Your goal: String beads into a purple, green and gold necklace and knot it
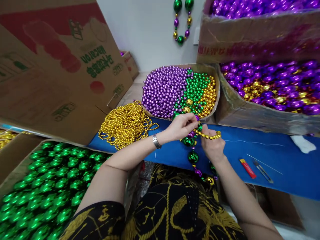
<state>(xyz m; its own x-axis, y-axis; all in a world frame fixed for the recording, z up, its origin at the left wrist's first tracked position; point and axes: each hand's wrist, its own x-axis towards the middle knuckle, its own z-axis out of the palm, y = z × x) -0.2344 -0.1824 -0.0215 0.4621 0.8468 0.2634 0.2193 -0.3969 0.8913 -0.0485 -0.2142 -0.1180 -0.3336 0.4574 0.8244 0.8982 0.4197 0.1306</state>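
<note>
My left hand (182, 126), with a metal band at the wrist, pinches a bead necklace (193, 156) near its upper end. The necklace has large green balls with smaller purple and gold beads, and it hangs down over the blue table edge toward my lap. My right hand (213, 146) is closed on the same necklace just to the right. A short chain of small gold beads (212, 136) lies across its fingers. Both hands are close together, in front of an open box (217, 116) of small purple, green and gold beads. The exact finger contact is partly hidden.
A heap of gold bead chains (126, 125) lies left on the blue cloth (235, 133). Green balls (57, 186) fill a box lower left. Boxes of purple beads (272, 80) stand right. A red-yellow packet (247, 168) and a cutter (263, 171) lie at right.
</note>
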